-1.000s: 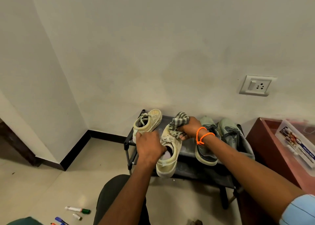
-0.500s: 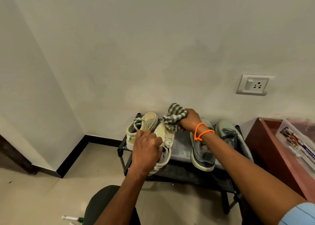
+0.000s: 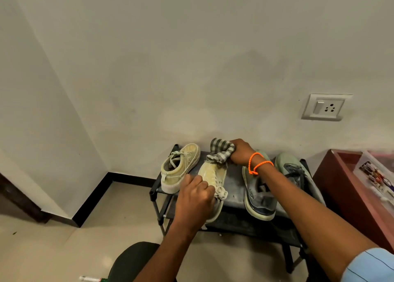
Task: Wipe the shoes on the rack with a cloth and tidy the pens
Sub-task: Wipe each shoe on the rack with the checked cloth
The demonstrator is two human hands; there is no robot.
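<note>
A low black shoe rack (image 3: 235,187) stands against the wall. My left hand (image 3: 195,196) grips a cream sneaker (image 3: 213,175) lying on the rack's top shelf, toe toward the wall. My right hand (image 3: 242,151), with an orange cord on the wrist, is closed on a grey striped cloth (image 3: 220,151) pressed against that sneaker's toe. The second cream sneaker (image 3: 181,167) sits at the rack's left end. Two grey sneakers, one (image 3: 259,198) beside my right forearm and one (image 3: 294,170) further right, rest on the shelf. A marker pen (image 3: 91,279) lies on the floor at the bottom edge.
A dark red cabinet (image 3: 345,187) with a printed plastic packet (image 3: 377,179) on it stands right of the rack. A wall socket (image 3: 326,107) is above. My dark-clad knee (image 3: 132,260) is in front of the rack. Tiled floor spreads left to the wall corner.
The cream sneaker has gone from lifted off the shelf's front to lying on the top shelf. My right hand with the cloth has moved to its toe. The view has tilted up, hiding most pens.
</note>
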